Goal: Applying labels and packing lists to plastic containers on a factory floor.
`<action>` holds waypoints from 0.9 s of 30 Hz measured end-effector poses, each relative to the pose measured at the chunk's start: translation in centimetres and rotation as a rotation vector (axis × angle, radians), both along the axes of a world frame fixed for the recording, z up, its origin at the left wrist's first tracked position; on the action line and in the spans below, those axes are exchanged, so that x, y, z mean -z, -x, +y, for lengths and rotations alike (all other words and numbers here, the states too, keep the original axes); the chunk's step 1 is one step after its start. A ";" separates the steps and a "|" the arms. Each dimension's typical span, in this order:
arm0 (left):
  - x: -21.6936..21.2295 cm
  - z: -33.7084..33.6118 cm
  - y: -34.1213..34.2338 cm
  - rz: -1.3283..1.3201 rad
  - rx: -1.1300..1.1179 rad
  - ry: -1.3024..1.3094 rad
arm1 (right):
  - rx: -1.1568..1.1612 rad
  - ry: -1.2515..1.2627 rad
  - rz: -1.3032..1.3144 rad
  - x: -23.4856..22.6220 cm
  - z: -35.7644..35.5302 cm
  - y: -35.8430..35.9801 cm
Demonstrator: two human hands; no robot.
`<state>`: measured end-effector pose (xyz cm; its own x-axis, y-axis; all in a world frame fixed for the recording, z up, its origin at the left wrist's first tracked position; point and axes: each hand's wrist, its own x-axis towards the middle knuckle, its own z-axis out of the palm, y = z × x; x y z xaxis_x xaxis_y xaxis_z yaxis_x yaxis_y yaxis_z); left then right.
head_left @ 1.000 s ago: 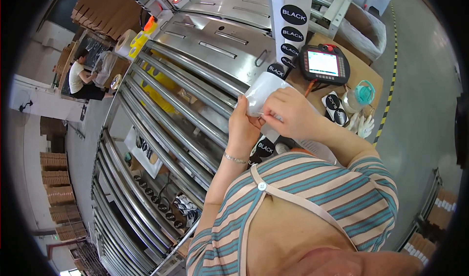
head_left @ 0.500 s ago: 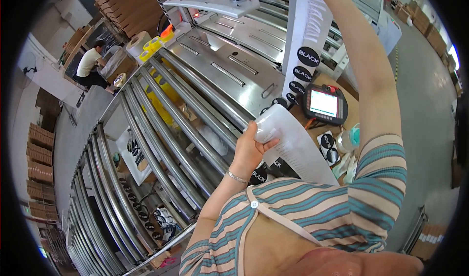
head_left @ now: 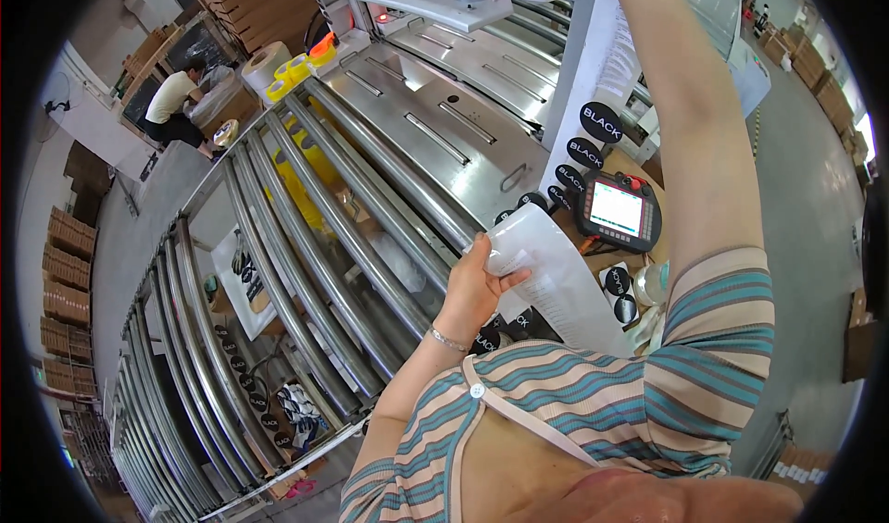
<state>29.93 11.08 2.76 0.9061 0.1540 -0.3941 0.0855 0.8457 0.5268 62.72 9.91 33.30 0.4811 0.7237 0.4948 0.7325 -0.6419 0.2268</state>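
Between its thumb and fingers, my left hand (head_left: 472, 290) pinches the edge of a white plastic sheet (head_left: 546, 268) covered in fine print. The sheet bends toward my striped shirt, beside the end of the roller conveyor (head_left: 352, 227). My right arm (head_left: 699, 134) stretches up past a white machine frame (head_left: 583, 79); its hand lies beyond the upper edge, so I cannot see its fingers. Round black stickers (head_left: 583, 153) run down the frame. A handheld control panel (head_left: 619, 212) with a lit screen rests below my right arm.
A slotted steel platform (head_left: 435, 134) adjoins the rollers, under a raised white plate (head_left: 426, 3). Yellow tape rolls (head_left: 292, 74) stand at the platform's far corner. To the far left a person (head_left: 174, 102) bends over a carton. Stacked flat cardboard (head_left: 69, 292) lines the left side.
My right hand, partly visible at the top before, has gone out of view. The view has shifted slightly. My left hand keeps its pinch on the sheet.
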 end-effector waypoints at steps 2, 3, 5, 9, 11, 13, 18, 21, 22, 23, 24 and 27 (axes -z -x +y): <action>0.0 0.1 -0.1 -0.003 0.000 0.005 | -0.016 0.003 -0.005 -0.2 0.0 -0.1; 0.0 0.1 -0.1 -0.008 0.002 0.007 | 0.011 0.022 0.003 -0.2 0.0 0.1; 0.1 0.1 -0.2 -0.007 0.008 0.003 | 0.039 0.040 0.012 -0.2 -0.1 0.4; -0.3 -0.1 -0.2 0.005 0.008 -0.016 | 0.108 0.009 0.033 0.1 -0.4 0.8; -0.3 -0.1 -0.2 -0.008 0.005 -0.009 | 0.135 0.000 0.041 0.1 -1.4 0.8; -0.4 0.2 -0.1 -0.019 -0.004 0.002 | -0.446 -0.170 0.072 -0.3 -3.4 2.9; -2.1 0.8 -0.3 -0.074 -0.082 -0.017 | -0.484 -0.371 -0.011 5.1 -3.3 10.6; -3.5 1.4 0.5 -0.154 -0.164 -0.039 | -0.790 -0.195 0.308 10.4 -6.3 16.9; -4.1 1.5 0.5 -0.159 -0.163 -0.062 | -0.914 -0.171 0.239 13.0 -7.4 18.0; -4.2 1.4 0.5 -0.154 -0.166 -0.052 | -0.899 -0.161 0.296 14.7 -8.4 19.5; -4.5 1.3 0.5 -0.182 -0.159 -0.058 | -0.881 -0.154 0.346 15.9 -9.2 20.5; -4.9 1.0 1.0 -0.213 -0.165 -0.100 | -0.823 -0.156 0.350 18.2 -10.0 21.5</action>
<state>28.88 12.04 7.69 0.9262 0.3348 -0.1734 -0.1703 0.7818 0.5998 41.22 -0.05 15.06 -0.0172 0.8422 0.5389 0.9838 0.1103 -0.1410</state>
